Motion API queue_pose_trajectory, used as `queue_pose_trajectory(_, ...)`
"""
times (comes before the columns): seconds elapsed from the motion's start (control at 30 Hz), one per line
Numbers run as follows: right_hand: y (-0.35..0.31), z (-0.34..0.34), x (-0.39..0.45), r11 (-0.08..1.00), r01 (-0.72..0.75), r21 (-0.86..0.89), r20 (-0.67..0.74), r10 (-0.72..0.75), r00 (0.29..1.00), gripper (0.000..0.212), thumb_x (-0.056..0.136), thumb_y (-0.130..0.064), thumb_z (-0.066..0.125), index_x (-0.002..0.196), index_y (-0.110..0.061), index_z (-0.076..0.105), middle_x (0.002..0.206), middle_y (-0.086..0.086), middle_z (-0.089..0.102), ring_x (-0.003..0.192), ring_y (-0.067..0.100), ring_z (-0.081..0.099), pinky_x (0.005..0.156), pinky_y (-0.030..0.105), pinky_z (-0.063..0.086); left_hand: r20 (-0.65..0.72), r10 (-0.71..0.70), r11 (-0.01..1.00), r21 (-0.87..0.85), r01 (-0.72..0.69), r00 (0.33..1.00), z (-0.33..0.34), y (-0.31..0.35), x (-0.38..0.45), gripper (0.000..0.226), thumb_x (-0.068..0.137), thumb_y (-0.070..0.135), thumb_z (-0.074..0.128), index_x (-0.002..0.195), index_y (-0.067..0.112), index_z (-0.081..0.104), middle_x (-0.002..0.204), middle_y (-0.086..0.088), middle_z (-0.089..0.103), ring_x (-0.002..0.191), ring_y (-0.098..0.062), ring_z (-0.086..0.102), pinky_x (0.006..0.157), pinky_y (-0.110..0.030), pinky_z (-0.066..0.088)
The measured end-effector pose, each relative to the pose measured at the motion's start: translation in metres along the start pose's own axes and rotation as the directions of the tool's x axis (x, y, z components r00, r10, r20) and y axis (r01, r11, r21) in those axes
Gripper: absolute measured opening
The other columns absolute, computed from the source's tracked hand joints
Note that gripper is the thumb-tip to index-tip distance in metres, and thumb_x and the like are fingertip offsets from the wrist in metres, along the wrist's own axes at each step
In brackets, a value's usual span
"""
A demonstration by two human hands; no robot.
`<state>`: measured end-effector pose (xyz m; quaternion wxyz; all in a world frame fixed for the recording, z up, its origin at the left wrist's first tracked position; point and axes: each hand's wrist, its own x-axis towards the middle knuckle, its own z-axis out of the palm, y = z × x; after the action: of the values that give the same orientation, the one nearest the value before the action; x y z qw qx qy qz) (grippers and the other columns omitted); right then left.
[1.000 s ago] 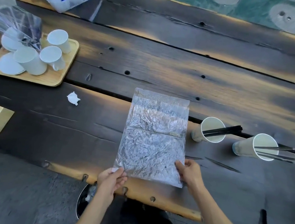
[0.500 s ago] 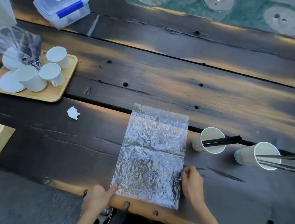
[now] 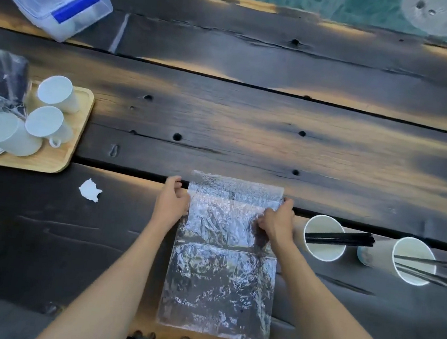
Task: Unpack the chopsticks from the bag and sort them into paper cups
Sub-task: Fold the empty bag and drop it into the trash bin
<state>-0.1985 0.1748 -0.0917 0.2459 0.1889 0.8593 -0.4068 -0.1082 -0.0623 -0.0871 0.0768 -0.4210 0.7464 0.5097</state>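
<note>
While half a second ago both hands held the near part of the bag, they have now moved to its far end. The left hand pinches the left edge close to the far corner, fingers curled on the plastic. The right hand grips the right edge at about the same height, fingers bent around it. The bag lies flat on the table and looks empty, though its crinkled shine makes this hard to confirm. Black chopsticks already stick out of the paper cup just right of the bag, and more lie in the second cup farther right. So the sorting seems done, and the hands are probably smoothing or folding the bag. At far left a wooden tray carries spare white cups.
</note>
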Motion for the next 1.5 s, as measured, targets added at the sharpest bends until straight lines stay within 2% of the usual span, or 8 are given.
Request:
queue_pose_trajectory(0.13, -0.006, 0.003, 0.011, 0.939, -0.151, 0.308, 0.042, 0.145, 0.989, 0.029, 0.092, 0.0, 0.044, 0.114, -0.017, 0.037, 0.094, 0.022, 0.06, 0.071, 0.03, 0.063, 0.068, 0.044, 0.056, 0.057, -0.071, 0.993, -0.088, 0.076, 0.996, 0.005, 0.013, 0.025, 0.059, 0.094, 0.004, 0.058, 0.146, 0.022, 0.035, 0.12, -0.01, 0.057, 0.06, -0.018, 0.066, 0.052, -0.026, 0.058)
queue_pose_trajectory(0.27, -0.013, 0.0, 0.017, 0.895, -0.207, 0.395, 0.057, 0.201, 0.978, 0.033, 0.093, 0.006, 0.037, 0.118, -0.015, 0.041, 0.081, 0.016, 0.059, 0.054, 0.018, 0.05, 0.041, 0.025, 0.037, 0.056, -0.062, 0.986, -0.152, 0.07, 0.997, 0.008, 0.013, 0.029, 0.058, 0.093, -0.007, 0.056, 0.144, 0.013, 0.038, 0.088, -0.011, 0.067, 0.063, -0.018, 0.064, 0.061, -0.031, 0.062)
queue_pose_trajectory(0.53, -0.036, -0.022, -0.01, 0.926, 0.16, 0.341, -0.051, -0.152, 0.987, 0.025, 0.087, 0.002, 0.056, 0.076, -0.019, 0.064, 0.063, 0.0, 0.052, 0.048, 0.011, 0.043, 0.048, 0.027, 0.034, -0.12, 0.095, 0.934, -0.332, -0.13, 0.988, -0.036, 0.021, -0.003, 0.013, 0.089, -0.006, 0.062, 0.099, 0.0, 0.067, 0.083, -0.014, 0.066, 0.049, -0.003, 0.063, 0.052, -0.015, 0.054)
queue_pose_trajectory(0.73, -0.013, -0.049, -0.065, 0.878, 0.274, 0.392, 0.086, -0.331, 0.94, 0.019, 0.091, 0.0, 0.057, 0.082, -0.013, 0.067, 0.048, -0.012, 0.051, 0.036, 0.002, 0.038, 0.038, 0.017, 0.033, -0.133, 0.16, 0.914, -0.355, -0.197, 0.978, -0.066, -0.013, -0.065, 0.029, 0.079, -0.007, 0.071, 0.073, 0.021, 0.074, 0.077, 0.003, 0.075, 0.075, -0.016, 0.068, 0.064, -0.022, 0.056)
queue_pose_trajectory(0.83, 0.013, -0.058, -0.084, 0.864, 0.173, 0.472, 0.171, -0.283, 0.944, 0.018, 0.093, 0.006, 0.048, 0.089, -0.002, 0.064, 0.055, -0.001, 0.055, 0.036, 0.011, 0.044, 0.036, 0.02, 0.037, -0.075, 0.151, 0.923, -0.345, -0.168, 0.986, -0.069, -0.043, -0.096, 0.023, 0.078, -0.003, 0.075, 0.077, 0.02, 0.075, 0.094, 0.009, 0.076, 0.089, -0.014, 0.072, 0.078, -0.032, 0.057)
queue_pose_trajectory(1.0, 0.045, -0.065, -0.105, 0.79, -0.143, 0.596, 0.342, -0.088, 0.936, 0.034, 0.087, 0.014, 0.033, 0.094, 0.001, 0.064, 0.079, 0.018, 0.069, 0.055, 0.026, 0.069, 0.048, 0.028, 0.056, -0.046, 0.173, 0.925, -0.336, -0.178, 0.984, -0.053, -0.082, -0.143, 0.024, 0.076, -0.009, 0.076, 0.074, 0.014, 0.076, 0.094, 0.001, 0.077, 0.085, -0.01, 0.072, 0.076, -0.014, 0.053)
queue_pose_trajectory(1.17, 0.077, -0.065, -0.119, 0.769, -0.238, 0.593, 0.386, -0.011, 0.922, 0.043, 0.075, 0.017, 0.024, 0.093, 0.006, 0.061, 0.1, 0.022, 0.067, 0.087, 0.039, 0.071, 0.064, 0.032, 0.059, -0.032, 0.164, 0.917, -0.364, -0.164, 0.986, -0.038, -0.117, -0.168, 0.023, 0.074, -0.026, 0.064, 0.08, -0.004, 0.072, 0.083, -0.009, 0.077, 0.083, -0.023, 0.074, 0.073, -0.017, 0.057)
queue_pose_trajectory(1.5, 0.148, -0.051, -0.113, 0.877, -0.325, 0.353, 0.32, 0.212, 0.923, 0.03, 0.087, 0.003, 0.039, 0.087, -0.006, 0.067, 0.096, 0.012, 0.069, 0.083, 0.03, 0.066, 0.066, 0.031, 0.055, -0.078, -0.086, 0.942, -0.33, 0.056, 0.993, -0.018, -0.175, -0.184, 0.038, 0.079, -0.023, 0.053, 0.078, 0.009, 0.073, 0.082, -0.008, 0.075, 0.09, -0.032, 0.072, 0.074, -0.031, 0.056)
